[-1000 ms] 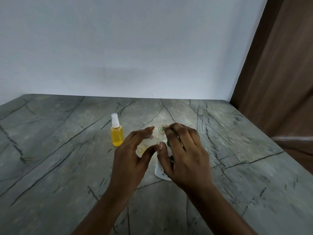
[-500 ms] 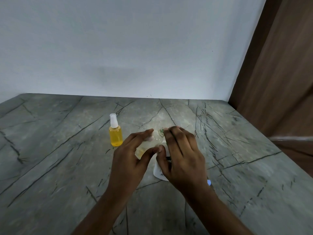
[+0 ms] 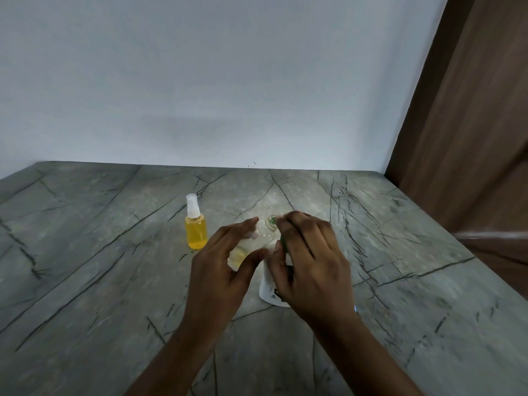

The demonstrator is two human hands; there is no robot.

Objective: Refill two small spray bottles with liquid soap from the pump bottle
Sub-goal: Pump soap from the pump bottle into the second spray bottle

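Left hand (image 3: 225, 270) grips the uncapped spray bottle (image 3: 251, 247) tilted above the desk (image 3: 85, 281); right hand (image 3: 308, 264) presses the pump bottle (image 3: 270, 292) (mostly hidden). Advise keeping nozzle over mouth.

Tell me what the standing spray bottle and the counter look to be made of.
Standing spray bottle: probably clear glossy plastic, since the yellow liquid shows through; its white sprayer top looks like opaque plastic. Counter: grey stone or stone-look laminate with dark veins and a matte finish.
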